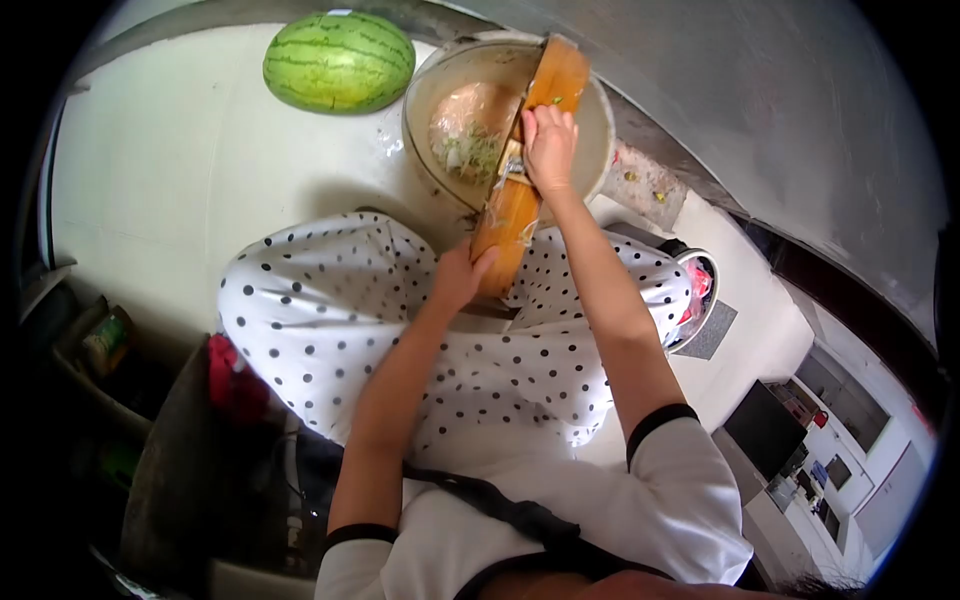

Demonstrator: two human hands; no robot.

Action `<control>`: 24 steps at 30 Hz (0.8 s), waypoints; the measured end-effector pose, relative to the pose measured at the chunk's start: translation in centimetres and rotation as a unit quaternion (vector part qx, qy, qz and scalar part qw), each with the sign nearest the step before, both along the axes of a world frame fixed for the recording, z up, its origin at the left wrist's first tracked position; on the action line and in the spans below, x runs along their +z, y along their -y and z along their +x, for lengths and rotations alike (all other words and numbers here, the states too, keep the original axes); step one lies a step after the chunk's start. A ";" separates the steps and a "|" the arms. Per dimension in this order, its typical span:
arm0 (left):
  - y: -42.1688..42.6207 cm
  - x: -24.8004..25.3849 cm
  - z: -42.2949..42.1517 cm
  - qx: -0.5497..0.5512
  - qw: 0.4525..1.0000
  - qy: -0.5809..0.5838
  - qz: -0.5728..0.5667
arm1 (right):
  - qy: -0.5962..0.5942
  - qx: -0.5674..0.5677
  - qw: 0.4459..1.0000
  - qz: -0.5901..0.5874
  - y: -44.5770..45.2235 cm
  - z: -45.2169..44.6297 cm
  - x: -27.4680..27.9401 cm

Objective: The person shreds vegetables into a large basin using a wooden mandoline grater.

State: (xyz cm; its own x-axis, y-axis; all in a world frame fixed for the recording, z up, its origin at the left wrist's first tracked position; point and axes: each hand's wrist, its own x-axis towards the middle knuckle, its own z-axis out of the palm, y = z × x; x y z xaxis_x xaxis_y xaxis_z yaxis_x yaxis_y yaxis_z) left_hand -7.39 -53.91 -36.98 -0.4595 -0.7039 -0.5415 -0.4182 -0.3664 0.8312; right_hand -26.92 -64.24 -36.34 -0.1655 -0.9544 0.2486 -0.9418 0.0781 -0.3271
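Note:
A long wooden board (510,215) with a metal slot at its middle leans across a large round basin (418,115). Its lower end rests near my lap. My left hand (462,275) grips the board's lower edge. My right hand (550,148) is closed over the board near the slot, on something I cannot make out beneath the palm. Pale and green shreds (468,150) lie in the basin, left of the board.
A whole watermelon (339,62) lies on the floor left of the basin. At my right knee stands a white-rimmed bin (714,300) with red and dark contents. Dark containers (110,360) are at the lower left, and a grey surface (790,90) rises at the upper right.

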 end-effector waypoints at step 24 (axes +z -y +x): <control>0.5 -0.6 -0.3 0.013 1.000 -0.005 -0.019 | 0.136 -0.116 0.984 0.022 -2.1 1.8 0.3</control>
